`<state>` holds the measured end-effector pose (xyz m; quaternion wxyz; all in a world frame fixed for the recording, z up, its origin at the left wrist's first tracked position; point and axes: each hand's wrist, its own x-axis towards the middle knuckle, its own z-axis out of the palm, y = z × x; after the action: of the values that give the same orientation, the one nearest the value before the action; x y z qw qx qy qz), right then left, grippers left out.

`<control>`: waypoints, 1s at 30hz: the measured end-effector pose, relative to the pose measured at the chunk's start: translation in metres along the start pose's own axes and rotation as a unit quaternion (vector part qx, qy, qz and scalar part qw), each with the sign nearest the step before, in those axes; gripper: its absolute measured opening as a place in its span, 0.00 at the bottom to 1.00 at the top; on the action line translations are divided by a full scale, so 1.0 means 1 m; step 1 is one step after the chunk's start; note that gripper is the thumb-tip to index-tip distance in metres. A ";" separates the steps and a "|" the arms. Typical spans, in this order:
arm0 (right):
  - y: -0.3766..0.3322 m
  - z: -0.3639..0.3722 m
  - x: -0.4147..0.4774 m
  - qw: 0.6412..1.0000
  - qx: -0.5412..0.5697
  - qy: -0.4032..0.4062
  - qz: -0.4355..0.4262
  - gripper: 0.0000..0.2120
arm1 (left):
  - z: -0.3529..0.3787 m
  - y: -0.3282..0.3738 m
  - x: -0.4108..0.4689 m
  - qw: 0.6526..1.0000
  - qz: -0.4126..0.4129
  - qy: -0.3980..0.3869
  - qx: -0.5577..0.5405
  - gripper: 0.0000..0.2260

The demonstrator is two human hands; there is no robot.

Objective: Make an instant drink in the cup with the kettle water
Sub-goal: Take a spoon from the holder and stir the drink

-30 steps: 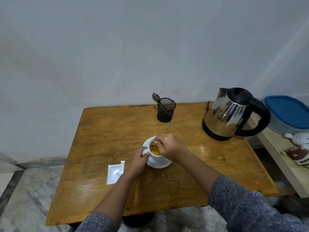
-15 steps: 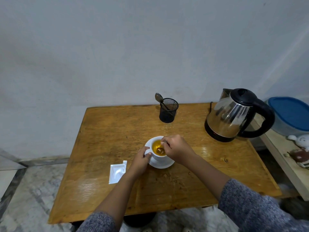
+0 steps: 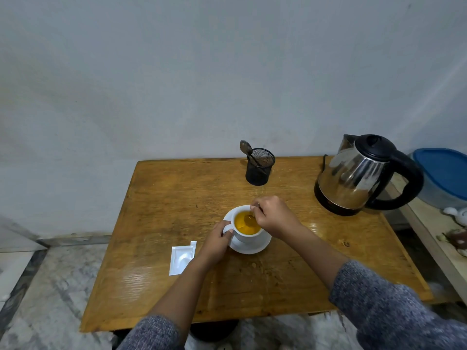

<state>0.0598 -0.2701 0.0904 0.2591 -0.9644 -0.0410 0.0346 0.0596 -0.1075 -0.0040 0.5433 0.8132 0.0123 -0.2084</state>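
A white cup (image 3: 243,236) full of orange-yellow drink (image 3: 242,227) stands on a white saucer (image 3: 252,247) in the middle of the wooden table (image 3: 177,198). My left hand (image 3: 216,242) grips the cup's handle on its left side. Over the cup's right rim, my right hand (image 3: 274,215) pinches a small spoon (image 3: 250,219) whose bowl dips into the drink. The steel kettle (image 3: 353,180) with a black lid and handle sits at the table's back right. A torn white sachet (image 3: 182,257) lies flat to the left of my left hand.
A black mesh holder (image 3: 260,169) with another spoon (image 3: 246,149) stands at the back centre near the wall. To the right, a lower shelf carries a blue-lidded container (image 3: 447,170) and small figurines (image 3: 458,215). Tiled floor lies left of the table.
My right hand has shifted from over the cup's middle to its right rim, uncovering the drink and the spoon. The left hand stays on the handle.
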 end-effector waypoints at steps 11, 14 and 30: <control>0.007 -0.024 -0.012 0.993 0.026 -0.076 -0.091 0.12 | -0.002 0.002 -0.001 1.000 0.001 -0.007 -0.002 0.10; 0.008 -0.040 -0.012 0.985 0.019 -0.082 -0.151 0.11 | -0.006 0.001 0.000 1.000 0.000 -0.021 0.010 0.12; 0.029 -0.052 -0.031 0.977 0.176 0.081 -0.091 0.07 | -0.004 0.011 -0.007 1.000 -0.017 -0.010 0.013 0.13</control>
<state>0.0350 -0.3240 0.1219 0.4293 -0.8955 -0.1002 -0.0608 0.0575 -0.1065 0.0093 0.5289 0.8180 0.0176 -0.2253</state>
